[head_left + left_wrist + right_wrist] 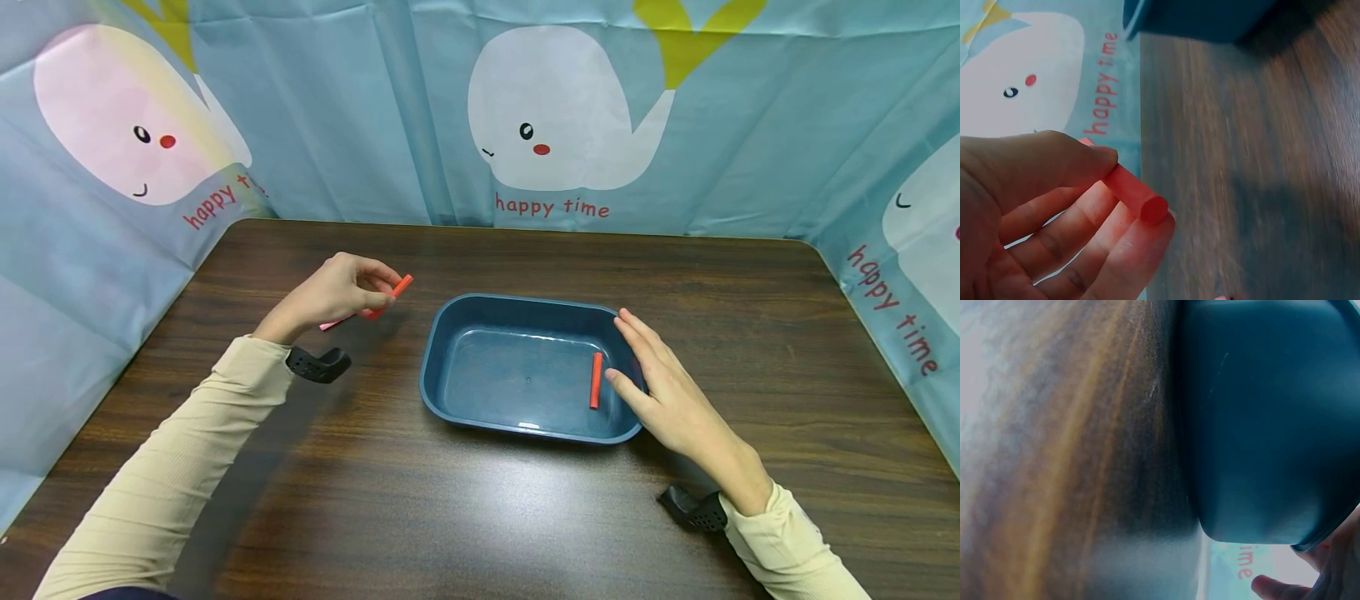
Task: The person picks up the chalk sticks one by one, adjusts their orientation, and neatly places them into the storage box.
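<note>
My left hand (348, 287) pinches a red stick (402, 286) above the table, left of a dark blue plastic tray. In the left wrist view, the thumb and fingertips hold this short round stick (1135, 194), one flat end showing. On the table under that hand lies a pink stick (335, 322), partly hidden. My right hand (667, 396) rests at the right end of the tray (480, 421), fingers extended along its far right corner and thumb over the rim. Inside the tray, close to that thumb, is another red stick (596, 381).
The tray stands on a dark wooden table (360, 517). A light blue curtain (337, 125) with whale prints surrounds the table's back and sides. Black wrist bands (318, 365) are worn at both sleeves' ends.
</note>
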`<state>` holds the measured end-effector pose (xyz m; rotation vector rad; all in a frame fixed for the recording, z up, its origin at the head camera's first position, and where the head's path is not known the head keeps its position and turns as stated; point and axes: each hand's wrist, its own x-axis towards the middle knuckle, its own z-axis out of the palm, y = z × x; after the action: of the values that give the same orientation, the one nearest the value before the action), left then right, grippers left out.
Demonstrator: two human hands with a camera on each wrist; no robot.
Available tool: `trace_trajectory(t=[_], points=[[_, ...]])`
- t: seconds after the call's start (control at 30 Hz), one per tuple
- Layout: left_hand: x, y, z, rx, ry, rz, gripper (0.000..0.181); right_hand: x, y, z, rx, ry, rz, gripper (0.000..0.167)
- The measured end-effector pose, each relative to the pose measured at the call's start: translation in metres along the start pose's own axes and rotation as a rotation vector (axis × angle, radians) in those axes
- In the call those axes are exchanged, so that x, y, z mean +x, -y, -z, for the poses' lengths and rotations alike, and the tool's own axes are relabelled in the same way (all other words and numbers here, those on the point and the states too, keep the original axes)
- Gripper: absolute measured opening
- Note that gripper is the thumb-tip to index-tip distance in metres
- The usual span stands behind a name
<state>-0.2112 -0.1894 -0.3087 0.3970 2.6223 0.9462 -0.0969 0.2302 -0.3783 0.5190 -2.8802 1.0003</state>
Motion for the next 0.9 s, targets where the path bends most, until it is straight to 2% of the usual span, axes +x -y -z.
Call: trace_trajectory(t=[0.2,0.4,0.7,0.9], points=[[0.000,-0.013,-0.007,-0.009,-0.037,-0.042,0.028,0.000,0.000,0.000,0.002,0.000,0.001,0.067],[-0.001,-0.025,-0.015,-0.037,-0.085,-0.027,0.027,0.000,-0.001,0.000,0.005,0.002,-0.003,0.067],[-0.003,-0.039,-0.024,-0.102,-0.115,-0.035,0.030,0.001,0.000,0.000,0.018,0.006,-0.004,0.067],[-0.002,-0.048,-0.032,-0.136,-0.103,-0.040,0.031,0.001,0.000,0.000,0.041,0.018,-0.012,0.068]])
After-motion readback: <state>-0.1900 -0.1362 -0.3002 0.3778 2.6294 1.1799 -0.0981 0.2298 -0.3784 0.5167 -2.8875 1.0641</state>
